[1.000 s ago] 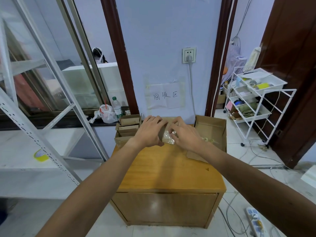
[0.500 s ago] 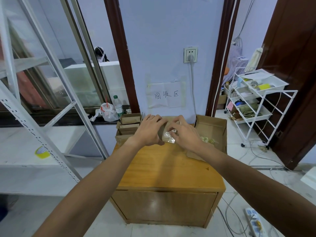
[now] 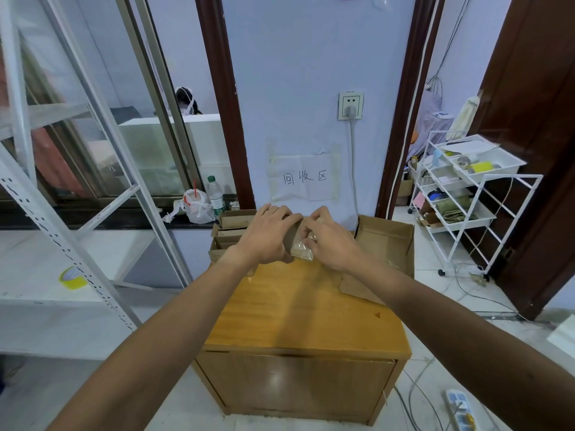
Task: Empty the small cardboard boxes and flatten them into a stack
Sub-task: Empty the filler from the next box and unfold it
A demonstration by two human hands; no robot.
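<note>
Head view: your left hand curls round a small cardboard box, matte brown, over the far edge of the glossy wooden cabinet. Your right hand pinches a crinkly clear plastic bag at the box's mouth.
</note>
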